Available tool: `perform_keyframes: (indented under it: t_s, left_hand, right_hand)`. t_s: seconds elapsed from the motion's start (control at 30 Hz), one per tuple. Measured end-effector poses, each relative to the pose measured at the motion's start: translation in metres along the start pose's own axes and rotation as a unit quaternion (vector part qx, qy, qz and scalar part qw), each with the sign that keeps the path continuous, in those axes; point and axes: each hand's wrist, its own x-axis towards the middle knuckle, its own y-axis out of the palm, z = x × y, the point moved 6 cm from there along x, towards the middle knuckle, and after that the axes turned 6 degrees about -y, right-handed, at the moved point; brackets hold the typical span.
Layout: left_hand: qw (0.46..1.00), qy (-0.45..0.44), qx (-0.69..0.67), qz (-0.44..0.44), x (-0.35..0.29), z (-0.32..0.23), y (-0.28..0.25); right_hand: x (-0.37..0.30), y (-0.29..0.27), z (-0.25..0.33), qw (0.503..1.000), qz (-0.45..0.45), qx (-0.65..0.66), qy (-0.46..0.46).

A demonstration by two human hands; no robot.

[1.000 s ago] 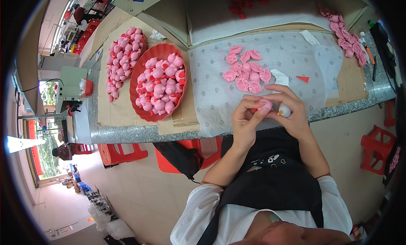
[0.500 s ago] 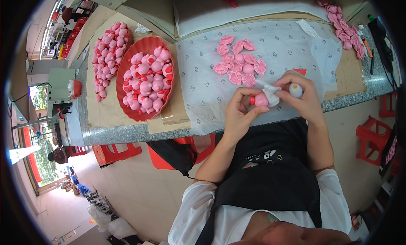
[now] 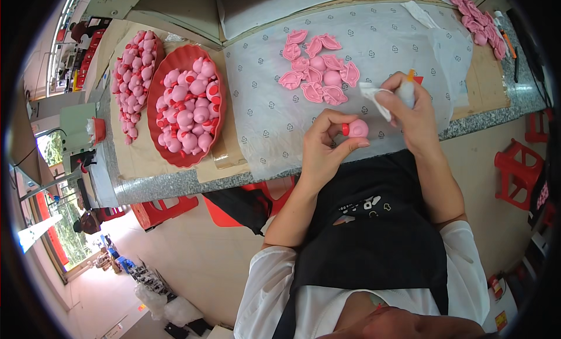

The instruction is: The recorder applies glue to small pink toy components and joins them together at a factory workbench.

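Between the thumb and fingers of my left hand (image 3: 325,141) is a small pink toy figure (image 3: 357,128) with a red part on its left side. My right hand (image 3: 412,114), just to its right, grips a white glue-type bottle (image 3: 405,93) with an orange-yellow tip pointing up. The same hand pinches a crumpled white tissue (image 3: 377,98). Beyond both hands, several flat pink moulded pieces (image 3: 312,92) and a few pink balls (image 3: 332,78) lie in a cluster on the patterned white sheet (image 3: 263,111).
A red scalloped bowl (image 3: 153,111) full of pink and red figures stands at the left, beside a second pile of pink figures (image 3: 135,70). More pink pieces (image 3: 476,23) lie at the far right, near an orange-handled tool (image 3: 507,44). The granite table edge (image 3: 175,188) runs before me.
The tissue has come away from the pink figure as my right hand moved up and right. The bottle has swung tip-up. My left hand still holds the figure.
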Motion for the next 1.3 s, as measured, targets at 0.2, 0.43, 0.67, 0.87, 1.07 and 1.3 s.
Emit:
perform_keyframes:
  t_s: [0.2, 0.43, 0.67, 0.87, 1.07, 1.3]
  left_hand:
    - [0.999, -0.013, -0.026, 0.013, -0.001, 0.003, -0.003]
    - [0.999, 0.029, 0.013, -0.01, -0.005, 0.009, -0.008]
    - [0.988, 0.067, -0.138, 0.019, -0.005, 0.006, -0.015]
    - [0.971, 0.11, -0.212, 0.03, -0.006, -0.004, -0.017]
    - [0.982, 0.13, -0.138, -0.012, -0.01, -0.001, -0.023]
    - [0.986, 0.137, -0.091, -0.041, -0.011, 0.002, -0.022]
  right_hand:
    - [-0.008, 0.019, 0.008, 0.962, 0.161, -0.145, -0.166]
    - [-0.013, 0.033, 0.003, 0.983, 0.111, -0.128, -0.069]
    - [-0.012, 0.035, 0.012, 0.971, 0.194, -0.084, -0.114]
    - [-0.006, 0.014, 0.02, 0.971, 0.099, -0.191, -0.1]
    - [-0.006, -0.01, 0.054, 0.868, -0.014, -0.434, -0.241]
    - [0.006, -0.04, 0.037, 0.79, -0.076, -0.571, -0.211]
